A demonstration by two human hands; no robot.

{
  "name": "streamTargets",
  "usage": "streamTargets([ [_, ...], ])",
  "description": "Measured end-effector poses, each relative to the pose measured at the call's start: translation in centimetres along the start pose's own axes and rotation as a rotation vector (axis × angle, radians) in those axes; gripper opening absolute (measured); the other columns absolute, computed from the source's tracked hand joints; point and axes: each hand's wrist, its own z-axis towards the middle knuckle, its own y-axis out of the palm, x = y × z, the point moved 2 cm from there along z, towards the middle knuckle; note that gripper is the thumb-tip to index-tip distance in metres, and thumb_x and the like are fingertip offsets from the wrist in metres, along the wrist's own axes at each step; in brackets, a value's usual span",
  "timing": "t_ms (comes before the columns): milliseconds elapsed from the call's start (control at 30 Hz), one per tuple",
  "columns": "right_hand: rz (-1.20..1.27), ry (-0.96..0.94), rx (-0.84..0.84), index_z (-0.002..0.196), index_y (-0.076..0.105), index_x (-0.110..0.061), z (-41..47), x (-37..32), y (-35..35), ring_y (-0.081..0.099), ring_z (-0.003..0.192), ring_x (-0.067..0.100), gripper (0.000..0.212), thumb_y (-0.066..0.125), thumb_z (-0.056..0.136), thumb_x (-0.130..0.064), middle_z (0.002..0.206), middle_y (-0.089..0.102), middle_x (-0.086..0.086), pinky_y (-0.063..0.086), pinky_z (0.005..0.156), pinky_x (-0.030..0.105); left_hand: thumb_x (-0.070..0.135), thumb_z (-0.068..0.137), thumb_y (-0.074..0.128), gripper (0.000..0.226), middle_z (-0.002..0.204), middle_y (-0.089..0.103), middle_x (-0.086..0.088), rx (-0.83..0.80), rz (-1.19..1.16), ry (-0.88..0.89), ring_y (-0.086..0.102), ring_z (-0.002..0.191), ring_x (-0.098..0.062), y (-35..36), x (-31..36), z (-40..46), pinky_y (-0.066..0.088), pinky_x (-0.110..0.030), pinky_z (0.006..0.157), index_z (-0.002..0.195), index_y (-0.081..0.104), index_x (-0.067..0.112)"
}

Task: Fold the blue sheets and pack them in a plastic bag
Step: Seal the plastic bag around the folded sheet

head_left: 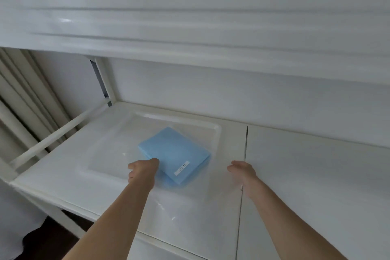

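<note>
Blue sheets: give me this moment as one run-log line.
blue sheets: folded, inside clear plastic bag on white table | left hand: grips sheets' near corner | right hand: open, beside bag

A folded stack of blue sheets (175, 154) lies inside a clear plastic bag (118, 145) on the white table (306, 175), a small white label (181, 169) on its near edge. The left hand (143, 170), at seven o'clock of the stack, has curled fingers on its corner. The right hand (242, 172) hovers at four o'clock with relaxed fingers, blurred, holding nothing I can make out.
</note>
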Motion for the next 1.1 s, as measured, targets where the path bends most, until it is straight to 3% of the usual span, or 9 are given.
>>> streamTargets([
  [100, -0.021, -0.006, 0.016, 0.108, 0.069, -0.019, -0.4, -0.4, 0.7, 0.061, 0.106, 0.029, 0.044, 0.078, 0.07, -0.04, 0.109, 0.068, 0.009, 0.053, 0.091, 0.038, 0.016, 0.083, 0.066, 0.063, 0.118, 0.05, -0.019, -0.084, -0.101, 0.015, 0.053, 0.107, -0.032, -0.8, 0.4, 1.2, 0.044, -0.034, 0.093, 0.134, 0.037, -0.007],
  [200, -0.042, -0.007, 0.045, 0.081, 0.07, -0.028, 0.0, 0.0, 1.5, 0.06, 0.105, 0.03, 0.039, 0.073, 0.056, -0.058, 0.101, 0.069, 0.006, 0.053, 0.091, 0.044, 0.007, 0.083, 0.068, 0.025, 0.076, 0.051, -0.01, -0.215, -0.219, 0.051, 0.051, 0.069, -0.023, -1.3, 0.2, 1.6, 0.036, -0.031, 0.074, 0.104, 0.058, -0.002],
  [300, 0.0, -0.051, 0.083, 0.07, 0.072, -0.033, 1.4, 1.1, 1.9, 0.059, 0.105, 0.031, 0.037, 0.069, 0.048, -0.062, 0.094, 0.07, 0.004, 0.052, 0.093, 0.046, 0.003, 0.085, 0.066, 0.019, 0.072, 0.046, -0.007, -0.289, -0.239, 0.08, 0.047, 0.075, -0.025, -1.4, 0.4, 1.4, 0.033, -0.029, 0.077, 0.101, 0.056, 0.004],
  [533, 0.309, -0.156, 0.155, 0.071, 0.067, -0.011, -3.7, -1.6, 2.8, 0.056, 0.074, 0.021, 0.013, 0.071, 0.083, -0.013, 0.075, 0.063, 0.007, 0.043, 0.063, 0.027, -0.001, 0.091, 0.046, 0.014, 0.076, 0.048, -0.008, -0.346, -0.296, 0.064, 0.048, 0.064, -0.02, -1.2, 1.6, 2.1, 0.044, -0.032, 0.062, 0.082, 0.05, 0.008],
  [733, 0.482, -0.317, 0.29, 0.073, 0.071, -0.016, -7.0, -2.5, 0.9, 0.059, 0.07, 0.019, 0.012, 0.071, 0.083, -0.008, 0.074, 0.065, 0.009, 0.048, 0.068, 0.023, -0.003, 0.088, 0.04, 0.024, 0.077, 0.048, -0.007, -0.282, -0.349, 0.361, 0.051, 0.079, -0.025, 0.5, 4.2, -0.7, 0.05, -0.04, 0.072, 0.074, 0.042, 0.016],
  [833, 0.528, -0.382, 0.402, 0.074, 0.072, -0.017, -8.7, -2.5, -1.4, 0.058, 0.069, 0.018, 0.012, 0.071, 0.083, -0.009, 0.07, 0.064, 0.003, 0.048, 0.073, 0.027, -0.004, 0.088, 0.043, 0.026, 0.082, 0.051, -0.008, -0.38, -0.333, 0.471, 0.054, 0.086, -0.027, 2.2, 5.4, -3.3, 0.051, -0.047, 0.085, 0.075, 0.042, 0.018],
  [933, 0.56, -0.378, 0.527, 0.082, 0.073, -0.015, -10.3, -1.3, -4.6, 0.055, 0.066, 0.014, 0.005, 0.07, 0.085, -0.012, 0.07, 0.063, 0.001, 0.048, 0.072, 0.025, -0.003, 0.089, 0.045, 0.024, 0.087, 0.051, -0.006, -0.532, -0.344, 0.531, 0.055, 0.088, -0.027, 4.7, 5.9, -5.7, 0.049, -0.04, 0.075, 0.078, 0.043, 0.018],
  [1033, 0.526, -0.278, 0.651, 0.107, 0.068, -0.016, -11.2, 1.3, -7.7, 0.052, 0.065, 0.014, 0.019, 0.066, 0.089, -0.023, 0.082, 0.061, 0.004, 0.045, 0.065, 0.025, 0.009, 0.091, 0.053, 0.018, 0.113, 0.052, -0.006, -0.527, -0.13, 0.64, 0.053, 0.111, -0.032, 7.4, 5.7, -8.0, 0.045, -0.035, 0.083, 0.104, 0.047, 0.018],
  [1100, 0.514, -0.099, 0.705, 0.115, 0.054, -0.022, -11.6, 4.2, -9.4, 0.052, 0.065, 0.018, 0.025, 0.06, 0.092, -0.031, 0.093, 0.057, 0.009, 0.044, 0.057, 0.03, 0.012, 0.087, 0.057, 0.044, 0.132, 0.039, -0.012, -0.443, 0.14, 0.672, 0.04, 0.121, -0.033, 8.7, 4.9, -9.5, 0.041, -0.04, 0.097, 0.127, 0.038, 0.015],
])
